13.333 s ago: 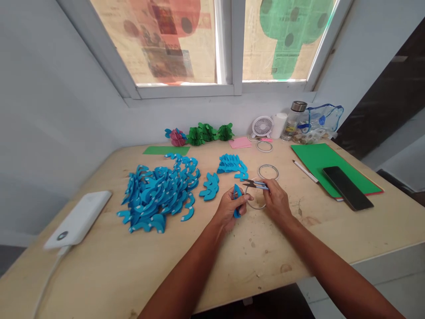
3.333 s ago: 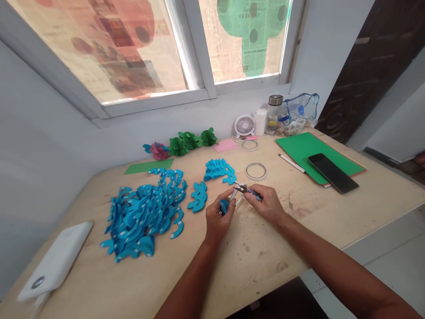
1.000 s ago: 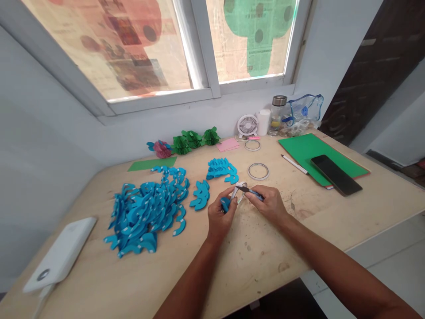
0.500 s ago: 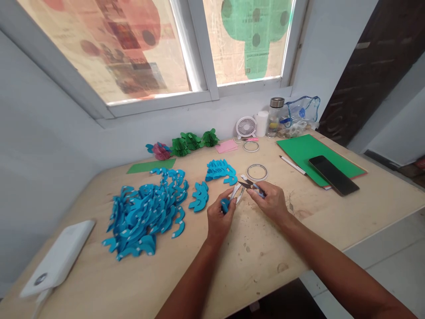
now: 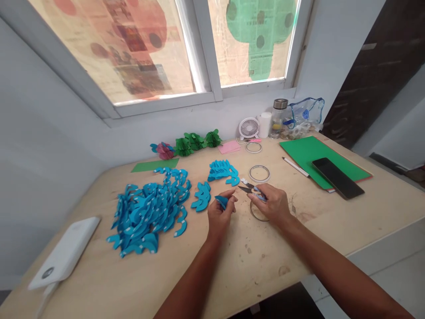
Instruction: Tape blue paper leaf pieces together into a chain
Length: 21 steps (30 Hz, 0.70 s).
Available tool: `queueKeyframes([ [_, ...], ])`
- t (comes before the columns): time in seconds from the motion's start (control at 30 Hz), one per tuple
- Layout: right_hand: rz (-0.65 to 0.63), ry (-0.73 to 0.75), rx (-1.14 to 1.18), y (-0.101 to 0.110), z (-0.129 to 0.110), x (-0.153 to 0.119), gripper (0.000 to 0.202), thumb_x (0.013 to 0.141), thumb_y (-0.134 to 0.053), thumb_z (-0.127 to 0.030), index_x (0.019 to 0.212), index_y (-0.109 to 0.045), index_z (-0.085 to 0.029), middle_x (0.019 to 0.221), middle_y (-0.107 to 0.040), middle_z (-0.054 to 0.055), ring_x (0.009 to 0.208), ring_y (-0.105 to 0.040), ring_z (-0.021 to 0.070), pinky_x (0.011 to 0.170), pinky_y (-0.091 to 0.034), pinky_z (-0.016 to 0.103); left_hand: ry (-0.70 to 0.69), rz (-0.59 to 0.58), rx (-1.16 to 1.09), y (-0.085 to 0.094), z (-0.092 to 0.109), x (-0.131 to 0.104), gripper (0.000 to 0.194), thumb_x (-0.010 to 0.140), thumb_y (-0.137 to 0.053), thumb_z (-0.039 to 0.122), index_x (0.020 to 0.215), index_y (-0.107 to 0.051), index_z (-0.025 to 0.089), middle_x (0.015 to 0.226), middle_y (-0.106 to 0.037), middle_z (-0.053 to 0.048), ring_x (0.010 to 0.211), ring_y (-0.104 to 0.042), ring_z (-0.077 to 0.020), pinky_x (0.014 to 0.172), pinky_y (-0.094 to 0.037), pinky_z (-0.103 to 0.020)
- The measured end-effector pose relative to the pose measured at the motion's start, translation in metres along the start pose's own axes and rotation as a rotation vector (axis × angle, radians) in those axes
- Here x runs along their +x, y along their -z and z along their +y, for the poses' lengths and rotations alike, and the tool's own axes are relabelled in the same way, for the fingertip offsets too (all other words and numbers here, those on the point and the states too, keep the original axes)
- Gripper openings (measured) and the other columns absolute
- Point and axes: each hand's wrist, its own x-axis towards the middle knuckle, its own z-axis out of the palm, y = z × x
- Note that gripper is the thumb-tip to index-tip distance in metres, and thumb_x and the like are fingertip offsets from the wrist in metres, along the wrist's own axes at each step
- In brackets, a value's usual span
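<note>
My left hand is closed on a small blue paper piece. To its right, my right hand grips scissors, their dark blades pointing left toward my left fingertips without touching them. Partly under my right hand, a tape ring rests on the table. Another tape roll lies just beyond the scissors. Left of my hands are a small cluster of blue paper pieces and a big pile of them with white patches. One more blue stack sits behind my left hand.
On the wooden table a phone lies over green sheets at right, beside a white pencil. A white power bank is at left. A fan, bottle and paper flowers line the wall.
The white tape strip between my hands is gone from there, and a tape ring now shows on the table beneath my right hand. The view has shifted slightly.
</note>
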Motion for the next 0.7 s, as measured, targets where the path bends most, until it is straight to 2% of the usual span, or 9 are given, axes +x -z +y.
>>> queueKeyframes([
  [0.1,-0.054,0.051,-0.012,-0.001,-0.001,-0.001,0.032,0.083,-0.049,-0.045,0.078,-0.062,-0.016,0.066,-0.062,0.005,0.061,-0.055,0.0135,0.056,-0.032,0.024,0.085,0.040,-0.156,0.004,0.001,0.007,0.025,0.072,-0.064,0.030,0.091,-0.063,0.013,0.066,-0.062,-0.001,0.043,-0.047,-0.0071,0.043,-0.039,-0.022],
  [0.27,-0.091,0.126,-0.034,-0.005,0.001,-0.003,0.034,0.083,-0.049,-0.047,0.081,-0.063,-0.016,0.068,-0.063,0.005,0.062,-0.056,0.0134,0.055,-0.031,0.024,0.157,0.006,-0.317,0.008,0.005,0.012,0.023,0.070,-0.065,0.031,0.085,-0.063,0.012,0.063,-0.059,-0.001,0.040,-0.043,-0.0053,0.038,-0.032,-0.020],
  [0.7,-0.150,0.225,-0.143,-0.005,-0.001,-0.004,0.036,0.083,-0.048,-0.049,0.078,-0.063,-0.016,0.068,-0.064,0.004,0.060,-0.055,0.0122,0.053,-0.028,0.024,0.187,-0.038,-0.359,0.007,0.000,0.013,0.020,0.066,-0.069,0.032,0.074,-0.061,0.015,0.055,-0.057,0.002,0.037,-0.041,-0.0053,0.037,-0.029,-0.020],
])
